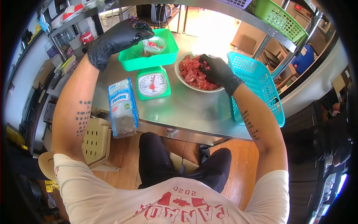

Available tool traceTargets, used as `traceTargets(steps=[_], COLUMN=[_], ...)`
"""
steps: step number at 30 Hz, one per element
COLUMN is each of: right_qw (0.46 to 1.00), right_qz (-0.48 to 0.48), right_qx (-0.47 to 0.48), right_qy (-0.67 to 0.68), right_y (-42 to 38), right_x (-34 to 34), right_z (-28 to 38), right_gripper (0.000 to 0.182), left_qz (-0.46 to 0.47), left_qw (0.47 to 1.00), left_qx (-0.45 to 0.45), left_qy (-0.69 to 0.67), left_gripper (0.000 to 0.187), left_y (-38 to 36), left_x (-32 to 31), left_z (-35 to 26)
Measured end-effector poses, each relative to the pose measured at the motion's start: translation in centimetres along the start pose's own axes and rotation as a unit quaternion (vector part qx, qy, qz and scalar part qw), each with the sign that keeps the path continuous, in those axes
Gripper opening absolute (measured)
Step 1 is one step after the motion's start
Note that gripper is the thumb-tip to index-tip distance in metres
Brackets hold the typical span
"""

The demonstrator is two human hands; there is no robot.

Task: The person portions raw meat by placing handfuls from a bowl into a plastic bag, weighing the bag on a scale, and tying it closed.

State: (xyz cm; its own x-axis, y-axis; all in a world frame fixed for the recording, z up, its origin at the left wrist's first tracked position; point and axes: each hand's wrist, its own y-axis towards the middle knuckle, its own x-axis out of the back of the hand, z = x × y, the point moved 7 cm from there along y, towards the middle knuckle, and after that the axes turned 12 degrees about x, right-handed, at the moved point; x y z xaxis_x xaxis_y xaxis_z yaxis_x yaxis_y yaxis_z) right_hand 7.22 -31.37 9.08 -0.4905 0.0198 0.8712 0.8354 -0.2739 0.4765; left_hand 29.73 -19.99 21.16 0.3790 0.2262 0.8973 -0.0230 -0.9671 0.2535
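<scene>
Meat (pixel 191 71) is touched by the part-curled right hand (pixel 217 70); left hand (pixel 126 35) is held part-closed over plastic bag (pixel 156 46); grips indeterminable.

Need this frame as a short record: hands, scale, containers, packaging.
left hand: black-gloved, at the green tray; grip unclear
right hand: black-gloved, in the red meat
scale: green, tray on top
tray contents: clear bag, red pieces inside
bowl: holds meat
basket: turquoise, right of bowl
ice-bag pack: left of scale
</scene>
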Motion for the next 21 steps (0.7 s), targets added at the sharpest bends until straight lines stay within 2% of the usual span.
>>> traceTargets(steps=[1,3,7,9,10,12,16,18,20,21], right_qw=[1.0,0.997,0.996,0.994,0.994,0.992,0.991,0.998,0.998,0.995], right_qz=[0.0,0.057,0.072,0.094,0.094,0.058,0.074,0.056,0.038,0.06], right_qx=[0.0,0.024,0.027,0.029,0.029,0.103,0.094,0.003,0.002,0.001], right_qy=[0.0,-0.035,-0.044,-0.042,-0.041,-0.047,-0.052,-0.042,-0.042,-0.084], right_y=[0.1,0.4,1.0,1.4,1.4,1.5,2.5,2.9,2.8,2.6], right_x=[0.1,-0.6,-0.8,-0.5,-0.6,-0.5,-0.2,1.3,1.5,1.3], right_z=[0.0,0.2,0.4,0.9,0.8,1.5,0.9,0.6,0.3,0.2], right_gripper=[0.021,0.017,0.019,0.012,0.012,0.015,0.021,0.022,0.019,0.018], left_qz=[0.0,-0.009,-0.011,-0.001,-0.001,-0.007,0.003,-0.03,-0.019,-0.007], left_qw=[1.0,1.0,0.999,0.995,0.995,0.999,0.993,0.999,0.999,0.999], left_qx=[0.0,-0.007,-0.03,0.079,0.079,0.039,0.093,0.022,0.028,0.033], left_qy=[0.0,0.002,0.007,-0.056,-0.056,-0.031,-0.069,-0.025,-0.008,0.009], left_gripper=[0.033,0.032,0.032,0.031,0.031,0.033,0.034,0.034,0.035,0.035], left_y=[0.1,-0.1,-0.1,-0.1,0.0,0.0,-0.4,-0.7,-0.7,-0.7], left_x=[-0.1,0.0,0.1,0.0,0.1,0.4,0.4,0.7,0.7,0.6], left_z=[0.3,0.3,0.0,0.8,1.0,0.6,1.1,0.5,0.6,0.6])
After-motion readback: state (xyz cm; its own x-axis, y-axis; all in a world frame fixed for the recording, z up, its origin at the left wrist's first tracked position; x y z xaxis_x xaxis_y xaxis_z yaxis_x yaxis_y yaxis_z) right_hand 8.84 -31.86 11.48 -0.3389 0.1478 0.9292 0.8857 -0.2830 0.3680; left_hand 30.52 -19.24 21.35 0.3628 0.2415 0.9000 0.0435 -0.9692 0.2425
